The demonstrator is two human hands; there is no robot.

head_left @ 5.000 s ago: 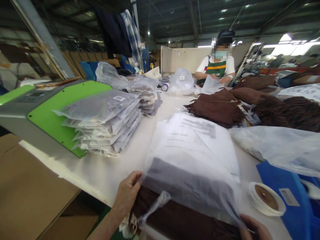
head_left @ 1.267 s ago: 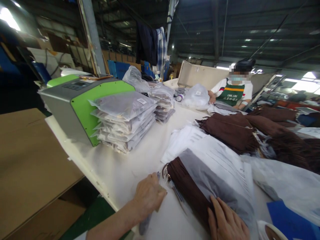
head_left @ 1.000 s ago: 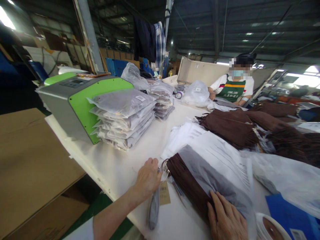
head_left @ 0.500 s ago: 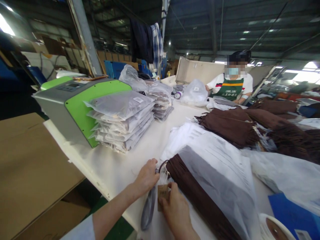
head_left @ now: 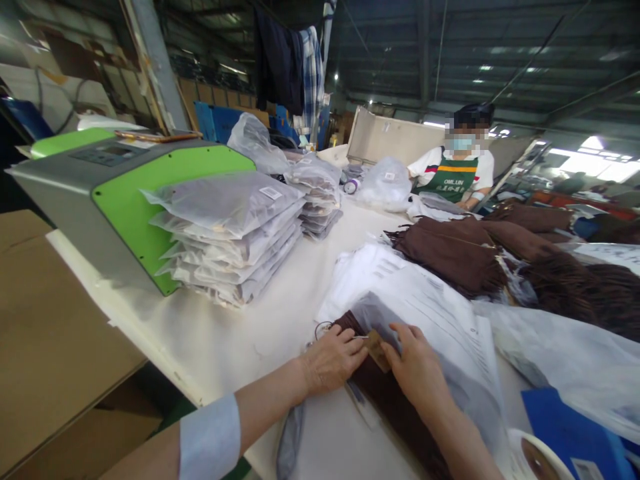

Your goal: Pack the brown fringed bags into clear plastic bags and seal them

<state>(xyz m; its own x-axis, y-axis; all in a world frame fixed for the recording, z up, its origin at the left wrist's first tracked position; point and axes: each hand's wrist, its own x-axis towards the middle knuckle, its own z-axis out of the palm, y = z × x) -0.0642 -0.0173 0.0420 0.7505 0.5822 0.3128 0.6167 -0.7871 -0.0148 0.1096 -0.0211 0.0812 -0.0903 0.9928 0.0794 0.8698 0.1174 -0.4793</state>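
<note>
A folded brown garment (head_left: 395, 407) lies partly inside a frosted plastic bag (head_left: 440, 327) on the white table (head_left: 240, 340) in front of me. My left hand (head_left: 333, 360) is closed at the bag's open end, pinching the string of a brown paper tag (head_left: 378, 349). My right hand (head_left: 417, 367) pinches the tag itself, fingers closed on it, over the garment's edge.
A green and grey machine (head_left: 115, 200) stands at the left with a stack of bagged garments (head_left: 233, 237) against it. Brown garments (head_left: 450, 250) pile up at the right. A co-worker (head_left: 453, 177) works at the far end. A tape roll (head_left: 537, 460) and blue sheet (head_left: 575, 427) lie near right.
My right hand left the bagged garment's near end and came to the brown tag at the bag's mouth. Both hands have carried the tag up onto the garment's edge.
</note>
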